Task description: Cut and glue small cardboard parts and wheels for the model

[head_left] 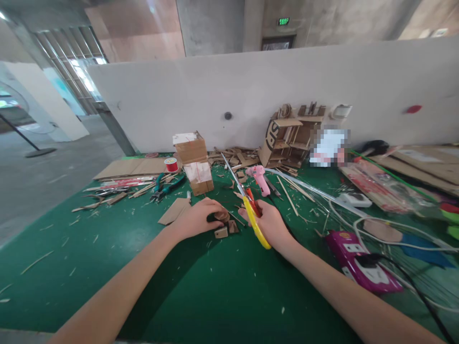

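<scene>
My right hand [269, 223] is closed round the yellow and orange handles of a pair of scissors [247, 203], whose long blades point up and away to the left. My left hand [201, 217] is curled over a small round brown cardboard piece [221, 216] on the green table [150, 267]. Two small cardboard scraps [225, 230] lie just in front of that hand. The two hands are a short way apart.
A small cardboard box [195, 162], a red thread spool [171, 164], green pliers [167, 187] and a pink glue gun [261, 179] lie beyond the hands. A cardboard model [292, 136] leans on the white wall. A purple power strip [362, 267] with cables lies at right.
</scene>
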### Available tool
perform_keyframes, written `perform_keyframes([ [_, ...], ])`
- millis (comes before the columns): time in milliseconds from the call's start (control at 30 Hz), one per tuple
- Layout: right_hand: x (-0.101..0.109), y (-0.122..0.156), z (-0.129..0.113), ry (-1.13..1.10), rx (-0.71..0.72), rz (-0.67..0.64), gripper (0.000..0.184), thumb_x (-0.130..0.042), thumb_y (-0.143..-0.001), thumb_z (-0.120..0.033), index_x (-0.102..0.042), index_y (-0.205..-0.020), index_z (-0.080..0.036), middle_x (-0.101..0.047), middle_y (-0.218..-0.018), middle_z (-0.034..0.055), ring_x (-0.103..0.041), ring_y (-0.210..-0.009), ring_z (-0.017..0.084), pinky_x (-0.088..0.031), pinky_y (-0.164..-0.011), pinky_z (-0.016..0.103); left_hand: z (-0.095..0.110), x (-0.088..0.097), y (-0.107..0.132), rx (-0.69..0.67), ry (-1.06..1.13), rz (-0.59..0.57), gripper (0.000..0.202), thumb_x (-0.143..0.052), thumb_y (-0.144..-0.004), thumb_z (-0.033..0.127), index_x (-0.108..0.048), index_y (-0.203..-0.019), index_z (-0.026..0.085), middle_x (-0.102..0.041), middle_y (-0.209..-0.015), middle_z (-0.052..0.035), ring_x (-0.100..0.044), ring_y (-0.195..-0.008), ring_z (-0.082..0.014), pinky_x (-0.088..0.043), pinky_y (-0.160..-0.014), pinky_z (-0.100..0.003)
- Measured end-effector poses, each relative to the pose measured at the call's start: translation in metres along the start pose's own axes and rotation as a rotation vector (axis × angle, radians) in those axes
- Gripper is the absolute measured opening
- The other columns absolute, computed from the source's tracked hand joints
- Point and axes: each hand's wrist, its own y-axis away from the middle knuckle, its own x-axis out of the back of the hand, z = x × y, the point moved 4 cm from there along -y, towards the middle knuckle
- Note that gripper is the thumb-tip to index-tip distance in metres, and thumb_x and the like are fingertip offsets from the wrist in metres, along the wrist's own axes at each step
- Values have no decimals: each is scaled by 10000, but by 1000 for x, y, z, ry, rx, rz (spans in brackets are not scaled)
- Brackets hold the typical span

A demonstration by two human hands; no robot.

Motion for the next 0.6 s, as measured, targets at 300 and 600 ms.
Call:
perform_keyframes([
  [300,-2,-3,1,-72,-3,-65,225,-627,-807,-415,-555,-831,-203,-614,-670,-20,-594,-472,135,-479,-456,252,-4,-9,-10,29,37,25,391,-656,-779,286,-633,-1162,211,-639,-1019,-74,-590,-962,-225,-484,-839,-340],
  [600,6,-4,-3,106,65,-18,297,-661,-772,-456,-612,-855,-174,-687,-795,64,-646,-681,196,-515,-617,316,-9,17,2,158,-4,40,387,-432,-932,389,-599,-1265,287,-575,-1104,-47,-536,-625,-87,-414,-583,-209],
])
